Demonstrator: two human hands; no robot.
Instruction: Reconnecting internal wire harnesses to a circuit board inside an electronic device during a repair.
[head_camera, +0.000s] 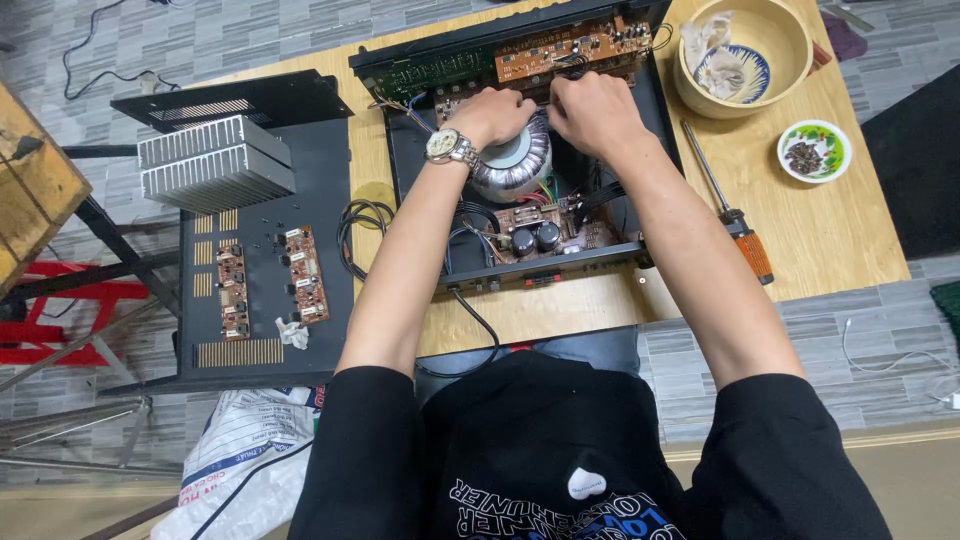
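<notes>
An opened black amplifier chassis (400, 165) lies on a wooden table (840, 230). Inside it are a silver ring-shaped transformer (520, 165), brown circuit boards (560, 50) at the far side and a board with two black capacitors (535, 238) at the near side. My left hand (495, 112), a wristwatch (445, 147) on its wrist, is curled above the transformer. My right hand (592, 110) is curled beside it, fingers reaching toward the far boards. What the fingers grip is hidden.
An orange-handled screwdriver (748, 248) lies right of the chassis. A tan bowl (790, 40) and a small green-rimmed dish of small parts (815, 150) sit at the far right. Left stands a black panel (265, 330) with heat sinks (212, 160) and two small boards (305, 272).
</notes>
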